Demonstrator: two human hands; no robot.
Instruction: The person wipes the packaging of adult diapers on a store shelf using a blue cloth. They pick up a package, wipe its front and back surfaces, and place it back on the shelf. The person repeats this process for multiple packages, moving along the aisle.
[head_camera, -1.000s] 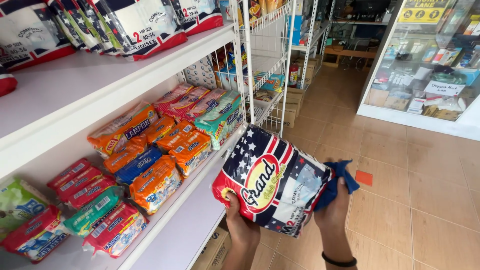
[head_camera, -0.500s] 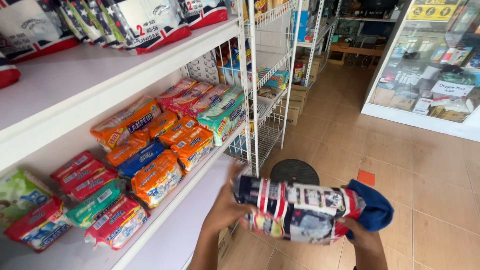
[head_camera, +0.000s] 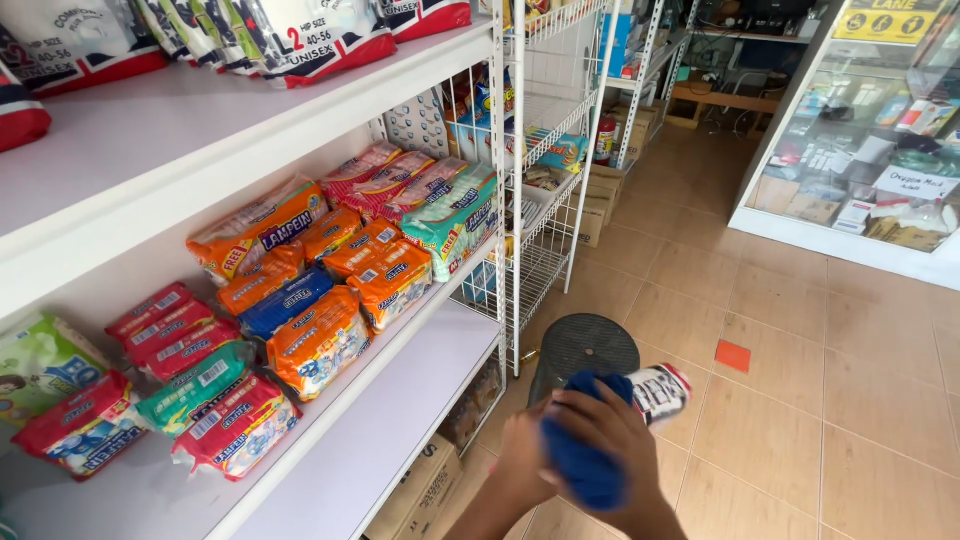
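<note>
while the camera looks down, two hands meet low in the middle, in front of a white shelf (head_camera: 400, 420). the right hand (head_camera: 615, 435) is on top, and its fingers are curled tight around a blue cloth (head_camera: 580, 465). the cloth is bunched up and pressed on the near side of a pack (head_camera: 660, 392). the left hand (head_camera: 522, 462) is just beside the right one, on the shelf side; it seems to grip the pack from below, but its fingers are hidden, so i cannot tell how it holds.

only the far end of the pack shows. it is red, white and dark, and it sticks out past the right hand. the pack is up in the air, above the tan floor (head_camera: 800, 400) and in front of a round dark stool (head_camera: 585, 345).

on the shelf lie many small packs (head_camera: 320, 345) in orange, blue, red and green, lined up in rows. the near part of the shelf is bare and white. on the top shelf (head_camera: 200, 130) stand big packs (head_camera: 320, 40) in red, white and dark blue. a white wire rack (head_camera: 540, 200) stands next to the shelf. brown boxes (head_camera: 425, 490) sit on the floor under the shelf. a glass case (head_camera: 870, 150) full of small things is far off on the right, and a small red square (head_camera: 733, 356) is on the floor near the stool.
</note>
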